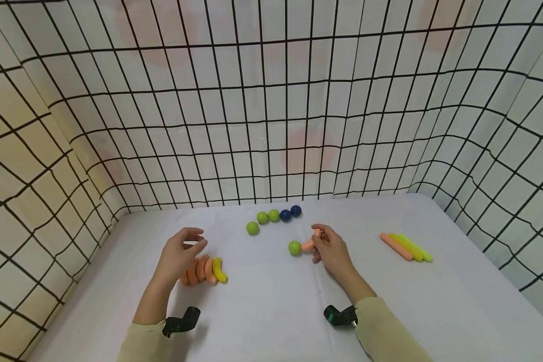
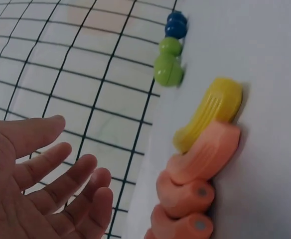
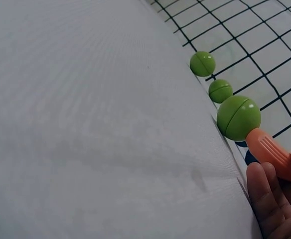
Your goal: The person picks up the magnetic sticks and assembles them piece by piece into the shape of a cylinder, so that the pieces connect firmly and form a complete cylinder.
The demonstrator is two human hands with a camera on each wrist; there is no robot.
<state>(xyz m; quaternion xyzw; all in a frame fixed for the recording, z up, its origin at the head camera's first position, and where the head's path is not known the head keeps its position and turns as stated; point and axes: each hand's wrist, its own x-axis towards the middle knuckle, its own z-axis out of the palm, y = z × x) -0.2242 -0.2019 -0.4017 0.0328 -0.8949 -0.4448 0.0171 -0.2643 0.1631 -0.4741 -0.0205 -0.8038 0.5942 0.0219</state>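
My right hand (image 1: 334, 252) pinches an orange curved toy piece (image 3: 270, 151), short and grooved like a small banana. A green ball (image 1: 295, 248) sits right at that piece's end, with a seam round it in the right wrist view. My left hand (image 1: 181, 255) hangs over a row of similar orange curved pieces (image 1: 200, 269), its fingers loosely bent around nothing. A yellow curved piece (image 1: 219, 270) lies against the right end of that row. In the left wrist view, grey dots mark the ends of some orange pieces (image 2: 185, 196).
Farther back on the white table (image 1: 253, 311) lie more green balls (image 1: 262, 217) and two dark blue balls (image 1: 285, 215). Straight sticks (image 1: 405, 247), orange and yellow shades, lie side by side at the right. Black wire mesh (image 1: 267, 125) stands along the back and sides.
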